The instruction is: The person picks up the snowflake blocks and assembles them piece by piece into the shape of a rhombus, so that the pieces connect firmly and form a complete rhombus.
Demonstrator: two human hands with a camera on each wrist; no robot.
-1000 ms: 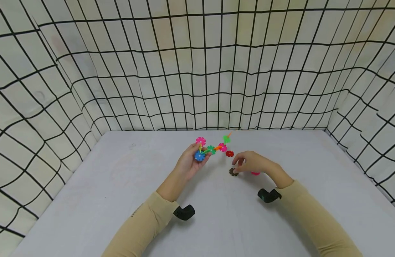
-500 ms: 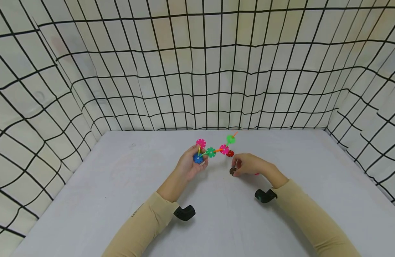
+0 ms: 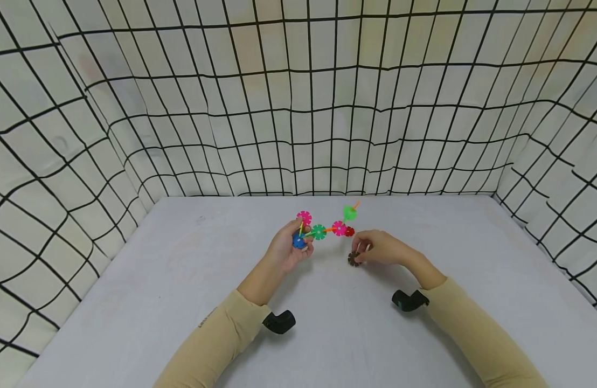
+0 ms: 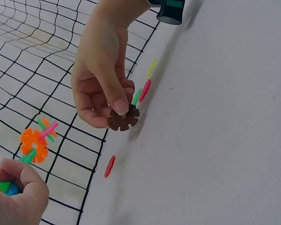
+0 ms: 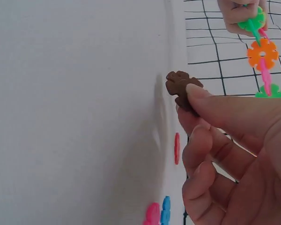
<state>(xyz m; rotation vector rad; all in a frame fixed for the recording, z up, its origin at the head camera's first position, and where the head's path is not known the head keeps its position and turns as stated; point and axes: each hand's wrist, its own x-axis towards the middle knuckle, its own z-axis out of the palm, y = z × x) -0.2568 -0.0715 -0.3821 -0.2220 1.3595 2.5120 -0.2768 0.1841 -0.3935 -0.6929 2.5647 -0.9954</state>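
Observation:
In the head view my left hand (image 3: 286, 247) grips the blue end of a chain of slotted snowflake discs. The chain runs right through a green disc (image 3: 319, 232) and a pink disc (image 3: 339, 228) to a light green disc (image 3: 349, 212) with an orange one on edge. My right hand (image 3: 383, 249) pinches a brown snowflake disc (image 5: 181, 89) between thumb and forefinger. From the left wrist view, the brown disc (image 4: 123, 119) appears held above the white table. The orange disc (image 4: 33, 146) of the chain shows beyond my left hand (image 4: 23, 192).
A loose red disc (image 3: 349, 231) lies behind the right hand. Pink (image 4: 145, 90), green (image 4: 137, 97) and yellow (image 4: 151, 68) discs lie past that hand; a blue one (image 5: 166, 211) shows in the right wrist view. Black-and-white netting (image 3: 308, 108) bounds the table's far edge and sides.
My right hand has closed its thumb and finger on the brown disc. The chain in my left hand has turned a little, its far end shifting right.

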